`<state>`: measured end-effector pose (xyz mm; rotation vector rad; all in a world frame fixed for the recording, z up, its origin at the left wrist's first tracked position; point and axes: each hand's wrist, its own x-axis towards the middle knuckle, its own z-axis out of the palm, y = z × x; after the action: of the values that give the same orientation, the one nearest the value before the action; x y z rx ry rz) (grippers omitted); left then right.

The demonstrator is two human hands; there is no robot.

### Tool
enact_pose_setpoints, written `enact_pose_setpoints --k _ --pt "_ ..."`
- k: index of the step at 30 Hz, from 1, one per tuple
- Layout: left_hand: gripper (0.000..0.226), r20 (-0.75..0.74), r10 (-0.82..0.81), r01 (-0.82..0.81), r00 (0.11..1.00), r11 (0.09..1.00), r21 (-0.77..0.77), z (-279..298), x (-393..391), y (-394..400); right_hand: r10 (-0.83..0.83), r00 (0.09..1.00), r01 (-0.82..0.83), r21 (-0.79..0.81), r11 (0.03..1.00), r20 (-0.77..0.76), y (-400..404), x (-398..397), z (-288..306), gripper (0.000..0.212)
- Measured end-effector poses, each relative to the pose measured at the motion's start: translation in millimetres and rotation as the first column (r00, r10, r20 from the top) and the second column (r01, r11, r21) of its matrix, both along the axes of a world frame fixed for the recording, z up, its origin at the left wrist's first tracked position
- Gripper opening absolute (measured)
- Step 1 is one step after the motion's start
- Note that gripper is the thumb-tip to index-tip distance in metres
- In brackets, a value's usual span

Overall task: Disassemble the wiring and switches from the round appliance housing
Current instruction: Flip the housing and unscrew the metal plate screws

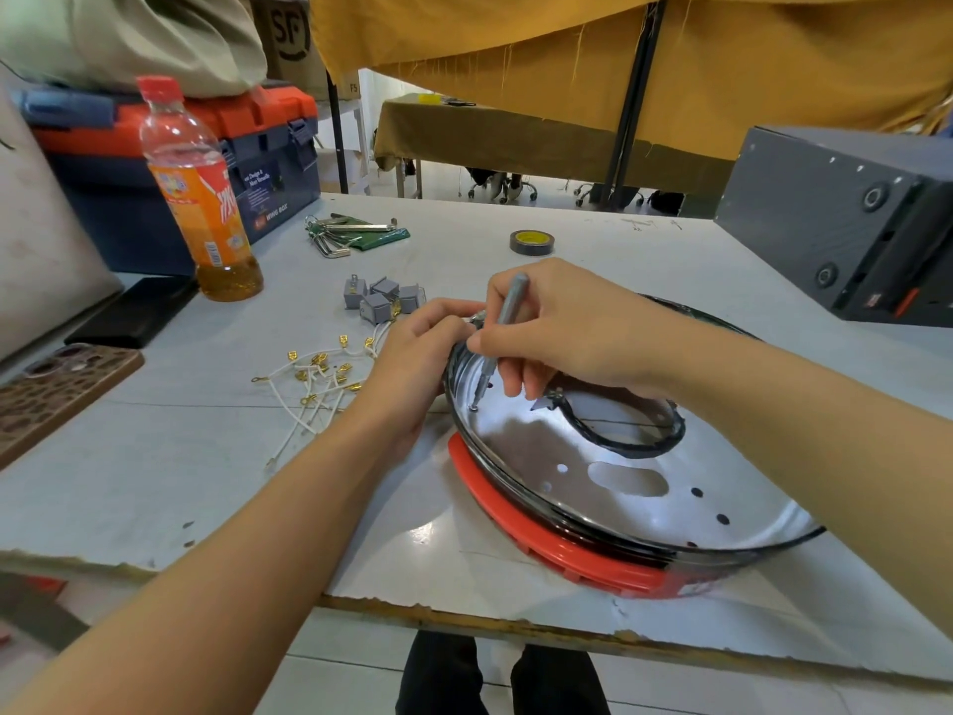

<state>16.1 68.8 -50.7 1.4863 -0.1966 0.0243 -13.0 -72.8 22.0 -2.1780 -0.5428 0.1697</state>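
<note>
The near left of the desk [154,487] lay bare, giving open passage from the near edge. Farther in, a tangle of white wires [314,389] and a cluster of grey switches [381,299] stood in the way just left of the round housing [619,487]. The far left was crowded by a bottle [198,198], a toolbox [180,162] and two phones [67,389]. A grey box [845,224] blocked the far right. Between them, around a tape roll [529,242], the far middle was open.
</note>
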Motion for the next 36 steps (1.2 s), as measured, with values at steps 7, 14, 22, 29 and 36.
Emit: enact_pose_setpoints --k 7,14,22,29,36 --pt "0.019 0.051 -0.029 0.03 0.998 0.999 -0.019 -3 0 1 -0.011 0.998 0.008 0.049 0.999 0.064 4 -2 -6 0.014" --pt "0.018 0.071 -0.037 0.039 0.997 0.999 -0.022 -4 1 1 0.047 0.988 -0.033 -0.093 0.995 0.148 4 -2 -8 0.017" --pt "0.019 0.078 -0.021 0.02 0.997 1.0 0.009 -3 1 1 0.209 0.978 -0.209 -0.151 0.966 -0.013 0 6 9 0.019" --pt "0.021 0.068 0.014 -0.016 0.998 1.0 0.022 -1 -1 0 0.286 0.956 -0.292 -0.174 0.94 -0.062 -3 8 18 0.016" --pt "0.019 0.068 -0.003 0.002 0.998 1.0 0.015 -3 0 1 0.076 0.996 -0.08 -0.086 0.993 -0.042 7 6 10 0.011"
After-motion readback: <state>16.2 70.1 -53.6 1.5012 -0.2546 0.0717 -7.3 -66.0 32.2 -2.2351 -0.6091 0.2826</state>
